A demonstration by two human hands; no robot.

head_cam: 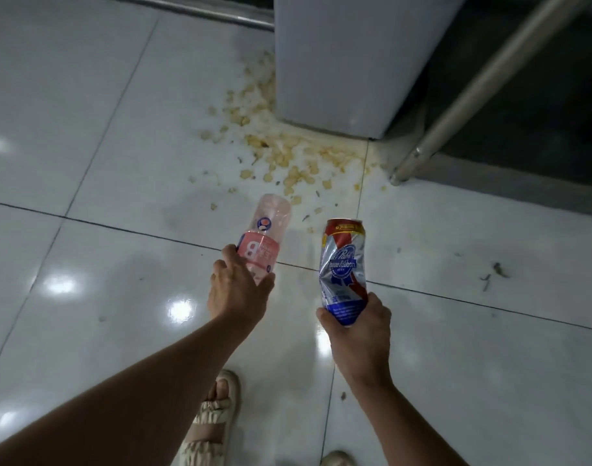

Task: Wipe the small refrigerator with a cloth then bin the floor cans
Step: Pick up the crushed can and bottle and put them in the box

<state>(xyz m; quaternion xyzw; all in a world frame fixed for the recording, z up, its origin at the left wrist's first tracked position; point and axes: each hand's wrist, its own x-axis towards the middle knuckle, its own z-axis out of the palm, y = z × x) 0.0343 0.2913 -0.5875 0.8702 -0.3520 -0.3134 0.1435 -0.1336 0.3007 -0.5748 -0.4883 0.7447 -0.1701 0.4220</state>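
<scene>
My left hand grips a clear plastic bottle with a pink label by its lower end, its far end pointing away over the floor. A crumpled silver, red and blue beer can is held upright from below in my right hand. Both are lifted above the white floor tiles. The white small refrigerator stands ahead, only its lower body in view. No cloth or bin is visible.
Yellowish crumbs and stains spread over the tiles around the refrigerator's front corner. A slanted metal leg meets the floor right of it. Bits of dirt lie at the right. My sandalled foot is below.
</scene>
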